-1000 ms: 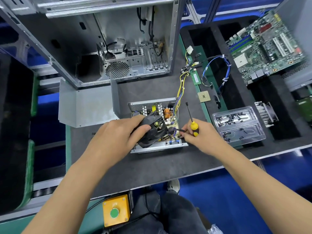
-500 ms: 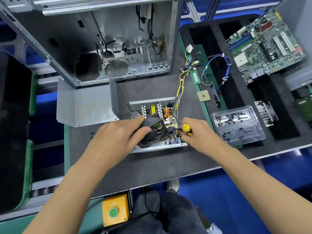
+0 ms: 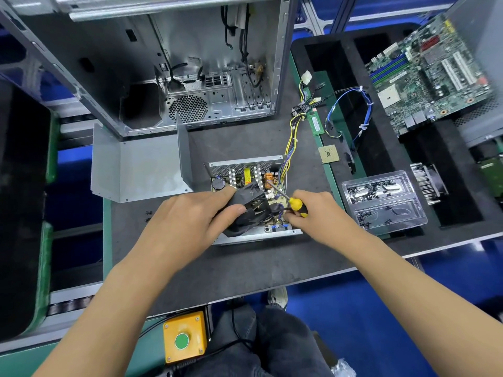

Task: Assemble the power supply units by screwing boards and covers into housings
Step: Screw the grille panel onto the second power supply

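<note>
An open power supply housing lies on the dark mat at the centre, its circuit board exposed. My left hand grips a black fan tilted over the board. My right hand holds a yellow-handled screwdriver, its shaft slanting up-left with the tip over the board near an orange coil. A yellow and black cable bundle runs from the housing's far right corner toward the back. The bent grey metal cover lies to the left of the housing.
An open computer case stands behind. On the right, a black foam tray carries a motherboard, a heatsink and a clear screw box. A loose chip and a memory stick lie nearby. A yellow button box hangs below the table edge.
My right hand tipped the screwdriver from pointing up and away to slanting left, bringing its tip down over the board. My left hand keeps gripping the fan.
</note>
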The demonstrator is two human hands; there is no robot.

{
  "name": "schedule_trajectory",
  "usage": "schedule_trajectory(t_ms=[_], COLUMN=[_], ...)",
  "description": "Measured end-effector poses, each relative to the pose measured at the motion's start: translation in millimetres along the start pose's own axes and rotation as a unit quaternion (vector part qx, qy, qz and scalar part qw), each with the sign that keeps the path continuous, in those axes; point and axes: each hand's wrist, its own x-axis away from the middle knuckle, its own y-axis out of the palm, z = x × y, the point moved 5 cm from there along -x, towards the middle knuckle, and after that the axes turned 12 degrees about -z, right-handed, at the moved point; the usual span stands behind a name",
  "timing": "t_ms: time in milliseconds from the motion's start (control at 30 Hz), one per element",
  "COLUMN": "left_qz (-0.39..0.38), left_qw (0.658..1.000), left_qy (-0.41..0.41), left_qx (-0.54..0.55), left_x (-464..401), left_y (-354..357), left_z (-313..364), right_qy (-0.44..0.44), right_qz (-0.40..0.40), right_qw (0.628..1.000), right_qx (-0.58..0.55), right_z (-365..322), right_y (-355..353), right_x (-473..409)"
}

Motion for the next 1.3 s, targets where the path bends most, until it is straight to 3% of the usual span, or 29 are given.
schedule_trajectory(t_ms=[367,900,1300], left_qz=[-0.003,-0.004,-0.080], left_qw=[1.000,1.000,0.995], left_qy=[0.003,0.020,0.038], left_qx=[0.002,-0.012,-0.041], left_x=[0.5,0.0,0.6], left_y=[-1.9,-6.9,5.8], left_z=[1.7,-1.3,-2.7], right_qy=[0.093,0.201,0.196], right_qz=[-0.042,-0.118,-0.072], right_qw=[0.990,0.972,0.978], right_qx=[-0.100,0.041,0.017], right_z=[5.5,-22.2,-14.7], right_y=[0.0,-3.0,-4.8], right_x=[-4.0,-25.2,-21.0])
